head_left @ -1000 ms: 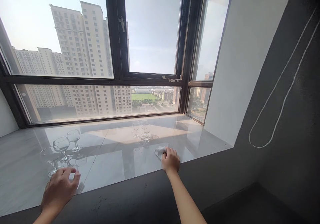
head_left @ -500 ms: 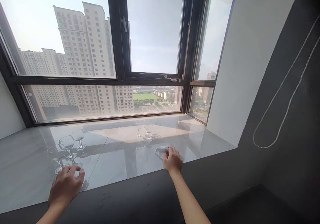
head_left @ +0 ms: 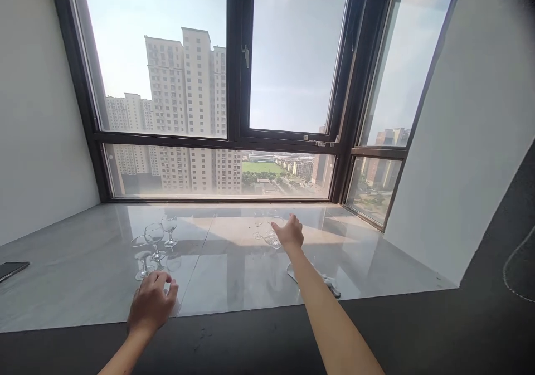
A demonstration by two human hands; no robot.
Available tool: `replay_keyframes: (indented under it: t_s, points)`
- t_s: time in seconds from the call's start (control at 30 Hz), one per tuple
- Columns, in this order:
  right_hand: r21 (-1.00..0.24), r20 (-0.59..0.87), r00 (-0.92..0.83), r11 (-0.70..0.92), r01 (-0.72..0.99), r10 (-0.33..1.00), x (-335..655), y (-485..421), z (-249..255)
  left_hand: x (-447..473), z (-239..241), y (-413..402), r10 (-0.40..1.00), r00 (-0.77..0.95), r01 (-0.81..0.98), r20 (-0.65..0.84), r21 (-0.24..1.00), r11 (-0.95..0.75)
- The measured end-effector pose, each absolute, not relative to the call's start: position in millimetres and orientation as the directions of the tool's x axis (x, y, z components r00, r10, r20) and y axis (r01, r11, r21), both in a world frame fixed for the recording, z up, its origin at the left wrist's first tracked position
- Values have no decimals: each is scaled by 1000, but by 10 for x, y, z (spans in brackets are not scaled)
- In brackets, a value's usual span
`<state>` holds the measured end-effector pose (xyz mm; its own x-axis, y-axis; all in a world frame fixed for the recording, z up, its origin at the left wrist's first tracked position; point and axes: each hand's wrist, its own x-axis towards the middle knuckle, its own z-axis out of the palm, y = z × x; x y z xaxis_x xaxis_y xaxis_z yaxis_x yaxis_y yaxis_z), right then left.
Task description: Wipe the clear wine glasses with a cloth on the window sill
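Note:
My right hand reaches over the window sill with thumb and fingers apart, right beside a stemmed glass. I cannot tell whether it touches the glass. Another stemmed glass stands just left of that one. Under my right forearm lies a pale cloth, partly hidden. My left hand hovers near the sill's front edge, fingers loosely curled, thumb apart and nothing visible in it. Just beyond it, a near stemmed glass, a middle glass and a far glass stand upright in a slanted row.
The glossy grey sill runs below a dark-framed window. A dark phone-like object lies at the far left. White walls close off both sides, and a beaded cord hangs at the right.
My right hand has let go of the cloth, which now lies on the sill, and moved forward to the right-hand glasses. The view has shifted left; my left hand remains near its glasses.

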<state>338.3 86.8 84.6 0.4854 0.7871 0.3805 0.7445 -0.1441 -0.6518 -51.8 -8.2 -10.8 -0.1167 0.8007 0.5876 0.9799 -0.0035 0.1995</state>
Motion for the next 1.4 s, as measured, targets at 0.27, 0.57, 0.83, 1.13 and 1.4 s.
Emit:
replay_keyframes:
  t_s: [0.27,0.57,0.83,1.13,1.4]
  points:
    - [-614,229,482,-258,746,846,3228,1169,710,-485,-118,-120,772,-120,973,624,229,-34]
    - [-590,362,352,-80,803,863,2640,1087,700,-447,-143,-143,750,-132,972,648,231,-29]
    - [-706,315,50,199,679,948,1032,1347,769,-427,-132,-174,766,-136,963,628,265,-46]
    - [-638,342,-76,291,713,936,240,1684,690,-431,-159,-178,755,-152,950,638,305,-67]
    - [-632,309,-110,291,718,944,141,1761,631,-437,-218,-149,723,-163,951,672,303,-67]
